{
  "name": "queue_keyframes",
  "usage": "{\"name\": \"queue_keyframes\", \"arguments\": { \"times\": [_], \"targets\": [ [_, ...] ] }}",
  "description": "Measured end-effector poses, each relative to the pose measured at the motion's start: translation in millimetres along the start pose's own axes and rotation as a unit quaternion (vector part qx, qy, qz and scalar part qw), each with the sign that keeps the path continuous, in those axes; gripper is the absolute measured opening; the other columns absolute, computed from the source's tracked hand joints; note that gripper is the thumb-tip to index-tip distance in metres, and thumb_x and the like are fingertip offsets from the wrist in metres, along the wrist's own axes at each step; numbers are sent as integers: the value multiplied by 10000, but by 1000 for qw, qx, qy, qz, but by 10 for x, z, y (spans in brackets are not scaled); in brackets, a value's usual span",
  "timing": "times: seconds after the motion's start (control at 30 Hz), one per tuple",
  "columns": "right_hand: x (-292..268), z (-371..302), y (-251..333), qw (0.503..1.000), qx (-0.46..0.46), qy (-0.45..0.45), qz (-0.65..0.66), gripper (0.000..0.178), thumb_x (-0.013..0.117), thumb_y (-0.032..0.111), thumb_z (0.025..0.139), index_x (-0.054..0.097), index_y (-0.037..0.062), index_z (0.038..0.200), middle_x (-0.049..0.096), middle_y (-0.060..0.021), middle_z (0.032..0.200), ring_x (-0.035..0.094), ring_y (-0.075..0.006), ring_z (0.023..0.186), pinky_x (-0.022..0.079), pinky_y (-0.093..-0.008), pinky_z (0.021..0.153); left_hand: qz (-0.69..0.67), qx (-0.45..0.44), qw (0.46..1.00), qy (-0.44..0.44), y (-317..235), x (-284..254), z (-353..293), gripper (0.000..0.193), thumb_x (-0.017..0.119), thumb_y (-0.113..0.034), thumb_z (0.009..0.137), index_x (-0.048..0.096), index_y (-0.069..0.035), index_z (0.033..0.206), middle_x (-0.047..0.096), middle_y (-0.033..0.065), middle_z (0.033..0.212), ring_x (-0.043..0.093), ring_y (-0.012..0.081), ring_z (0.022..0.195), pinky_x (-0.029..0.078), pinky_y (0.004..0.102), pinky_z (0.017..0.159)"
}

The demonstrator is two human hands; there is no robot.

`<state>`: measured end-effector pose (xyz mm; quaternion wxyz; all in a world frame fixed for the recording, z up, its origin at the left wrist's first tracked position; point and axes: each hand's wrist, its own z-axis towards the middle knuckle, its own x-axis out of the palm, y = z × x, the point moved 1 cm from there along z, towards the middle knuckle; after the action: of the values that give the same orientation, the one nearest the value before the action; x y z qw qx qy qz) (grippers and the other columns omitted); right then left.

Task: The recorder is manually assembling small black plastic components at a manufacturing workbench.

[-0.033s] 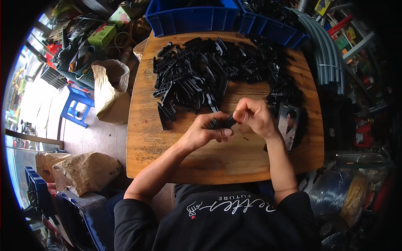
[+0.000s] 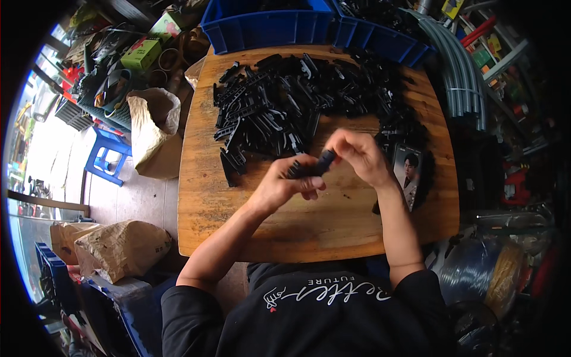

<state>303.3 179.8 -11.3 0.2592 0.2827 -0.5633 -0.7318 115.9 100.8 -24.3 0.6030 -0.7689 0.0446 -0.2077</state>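
Note:
Over the middle of the wooden table (image 2: 238,229), my left hand (image 2: 282,187) is closed round a black plastic part (image 2: 309,168). A ridged stretch of it shows between thumb and fingers, and a blunt end sticks up toward the right. My right hand (image 2: 361,157) is curled at that end, its fingertips pinched together against it and partly hidden. Beyond the hands lies a wide heap of black plastic parts (image 2: 256,107), many long and narrow. A phone-shaped card or case with a person's picture (image 2: 409,172) rests by the heap's right end.
Two blue bins (image 2: 270,28) (image 2: 383,46) stand at the table's far edge, the right one holding black parts. Left are an open paper sack (image 2: 153,131), a blue stool (image 2: 109,156) and another paper bag (image 2: 122,247). Grey hoses (image 2: 466,89) and a wrapped coil (image 2: 476,279) sit right.
My right hand has risen slightly and turned at the part's end. The part's free end now points up more steeply in my left hand. The whole view has shifted a little.

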Motion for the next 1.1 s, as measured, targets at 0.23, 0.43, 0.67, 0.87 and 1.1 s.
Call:
{"name": "queue_keyframes", "arguments": {
  "times": [0.23,0.43,0.67,0.87,1.1],
  "targets": [
    [-40,477,-384,780,-80,-25,-621,215,624,20,743,618,31,958,570,-108,1058,544,-254,954,476,-343,814,-167,141,975,-32,-5,-263,118,378,612,41,711,522,-33,1071,597,71,889,605,200,876,509,327,743],
    [331,7,69,961,-1,-194,-199,170,634,82,851,574,14,995,573,-37,911,563,-116,755,472,-232,708,-13,126,987,-100,50,-303,42,376,659,-28,746,578,-13,1113,598,56,944,583,146,848,485,291,762],
    [354,3,157,965,-5,-144,-221,296,634,151,867,544,-5,1102,558,-46,980,540,-91,740,453,-230,665,10,53,997,-48,80,-152,21,207,660,-80,767,642,0,958,642,62,742,607,146,632,484,269,573],
    [-235,195,-345,701,32,-203,-683,145,505,1,824,559,-9,958,521,-197,1072,531,-336,865,446,-415,787,-52,35,991,-115,16,-129,67,249,623,-134,741,616,31,928,658,131,836,641,214,724,490,301,614],
    [220,-77,-163,899,-1,-146,-412,81,589,-34,771,539,8,818,529,-107,871,575,-321,745,468,-389,647,-78,27,990,-114,66,-201,48,238,619,-97,724,619,30,926,657,148,864,641,221,725,495,314,647]
  ]
}}
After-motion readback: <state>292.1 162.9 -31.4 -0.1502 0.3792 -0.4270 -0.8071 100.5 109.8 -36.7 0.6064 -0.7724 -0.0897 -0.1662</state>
